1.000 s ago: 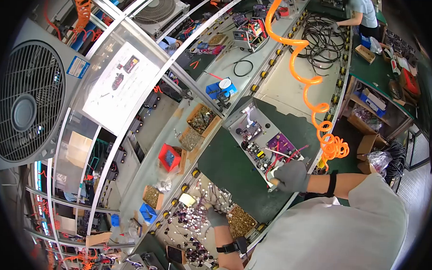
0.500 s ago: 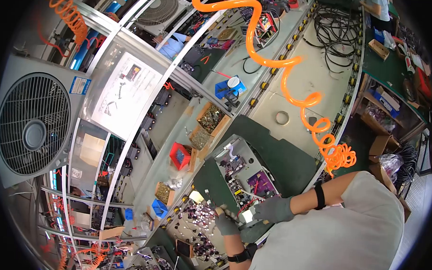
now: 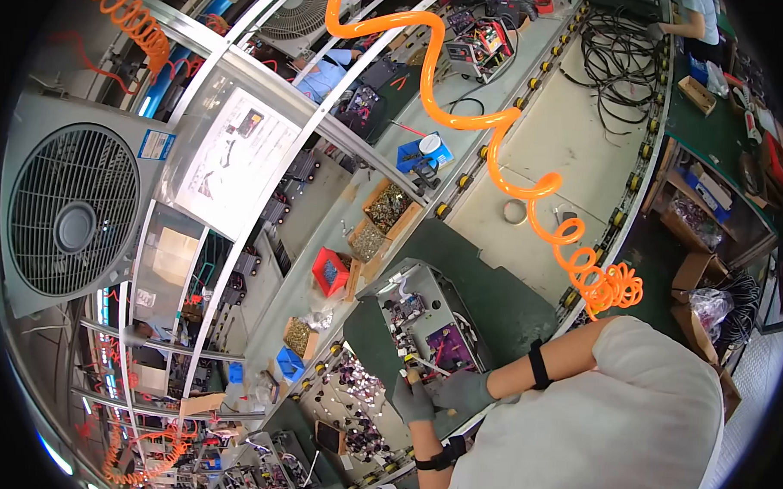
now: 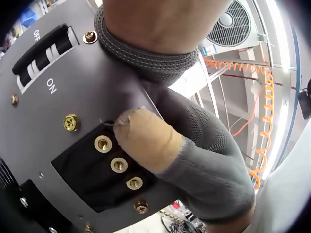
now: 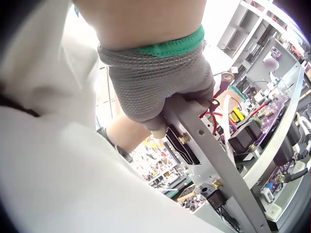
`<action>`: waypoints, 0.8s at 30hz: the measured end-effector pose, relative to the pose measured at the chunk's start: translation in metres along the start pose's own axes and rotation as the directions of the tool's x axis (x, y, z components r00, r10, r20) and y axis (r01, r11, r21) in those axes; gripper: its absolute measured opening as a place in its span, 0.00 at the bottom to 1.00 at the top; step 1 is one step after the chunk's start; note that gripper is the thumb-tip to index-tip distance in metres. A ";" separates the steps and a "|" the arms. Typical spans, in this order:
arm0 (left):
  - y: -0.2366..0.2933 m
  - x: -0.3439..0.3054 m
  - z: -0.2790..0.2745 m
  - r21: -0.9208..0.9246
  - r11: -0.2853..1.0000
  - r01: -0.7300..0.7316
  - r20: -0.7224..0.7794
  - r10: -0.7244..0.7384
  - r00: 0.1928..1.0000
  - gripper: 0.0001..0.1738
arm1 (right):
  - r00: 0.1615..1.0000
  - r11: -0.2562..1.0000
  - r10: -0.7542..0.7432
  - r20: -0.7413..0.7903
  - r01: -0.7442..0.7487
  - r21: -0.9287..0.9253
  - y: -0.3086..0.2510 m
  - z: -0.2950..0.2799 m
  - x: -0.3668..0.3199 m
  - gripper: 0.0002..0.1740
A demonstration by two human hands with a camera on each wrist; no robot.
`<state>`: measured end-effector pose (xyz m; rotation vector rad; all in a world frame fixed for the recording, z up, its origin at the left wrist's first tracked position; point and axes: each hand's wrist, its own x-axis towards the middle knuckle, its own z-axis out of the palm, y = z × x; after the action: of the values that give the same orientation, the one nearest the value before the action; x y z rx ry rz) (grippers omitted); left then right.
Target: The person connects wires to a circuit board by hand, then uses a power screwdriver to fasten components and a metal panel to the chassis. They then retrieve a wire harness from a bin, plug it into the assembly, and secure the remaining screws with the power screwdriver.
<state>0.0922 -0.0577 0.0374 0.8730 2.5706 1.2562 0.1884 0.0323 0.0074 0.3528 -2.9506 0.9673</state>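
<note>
Chassis (image 3: 423, 315), grey sheet metal, open-topped, with a purple circuit board (image 3: 447, 339) and red wires inside. It lies on the green mat (image 3: 502, 287) of the table, at the near edge in front of the person.

End panel (image 4: 73, 92): white lettering "OFF" and "ON" beside a black switch (image 4: 43, 46). Below it, three brass terminals (image 4: 119, 165) sit in a row in a black recess, with brass screws at the corners.

Left hand (image 3: 414, 400), grey knit glove: grips the end panel, the tan-tipped thumb (image 4: 146, 141) pressed on the black recess just beside the terminals, fingers curled behind.

Right hand (image 3: 464, 392), grey glove with green cuff: fingers (image 5: 160, 97) clenched over the panel's upper edge, holding it next to the left hand.

Nearby: printed sheet (image 3: 231, 157) with photographs on a clear screen, text too small to read; fan (image 3: 69, 207) with a blue sticker, unreadable; orange coiled hose (image 3: 498, 145) hanging overhead; red bin (image 3: 328, 271).
</note>
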 end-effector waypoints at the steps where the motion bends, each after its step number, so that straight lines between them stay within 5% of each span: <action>1: 0.001 0.000 0.000 -0.001 1.000 0.000 -0.004 0.000 1.000 0.17 | 0.999 1.000 0.025 0.047 -0.024 -0.011 -0.003 -0.011 -0.002 0.15; 5: -0.001 0.004 0.002 0.081 0.997 -0.013 0.036 0.010 0.999 0.17 | 0.996 0.998 0.063 0.057 -0.064 0.022 0.007 -0.017 -0.010 0.17; 7: 0.002 0.002 0.005 0.293 0.956 -0.010 0.103 -0.022 0.994 0.16 | 1.000 0.999 0.020 -0.010 -0.020 0.041 0.011 -0.037 -0.023 0.21; 8: -0.006 0.000 0.011 0.145 0.988 -0.046 0.112 0.030 0.993 0.15 | 0.993 0.997 0.069 0.097 -0.064 -0.051 0.011 -0.054 -0.031 0.23; 13: 0.018 -0.013 0.024 0.242 0.961 -0.137 0.309 0.058 0.949 0.18 | 0.982 0.978 0.069 0.177 -0.032 -0.205 0.034 -0.079 -0.061 0.24; 15: 0.017 -0.018 0.038 0.323 0.916 -0.238 0.292 0.142 0.946 0.16 | 0.968 0.992 0.103 0.231 -0.081 -0.100 0.046 -0.077 -0.068 0.25; 20: 0.022 -0.018 0.038 0.317 0.924 -0.212 0.269 0.127 0.955 0.14 | 0.965 0.979 0.189 0.182 -0.198 0.036 0.044 -0.078 -0.073 0.23; 22: 0.020 -0.015 0.039 -0.080 0.984 -0.157 0.166 0.169 0.972 0.15 | 0.966 0.976 0.194 0.170 -0.207 0.063 0.046 -0.078 -0.072 0.21; 24: 0.018 -0.016 0.034 -0.272 0.960 -0.071 0.164 0.119 0.979 0.16 | 0.986 0.978 0.138 0.095 -0.151 0.144 0.050 -0.081 -0.074 0.19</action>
<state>0.1254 -0.0352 0.0279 1.0109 2.1826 1.4346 0.2457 0.1338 0.0374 0.1866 -3.0220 1.2270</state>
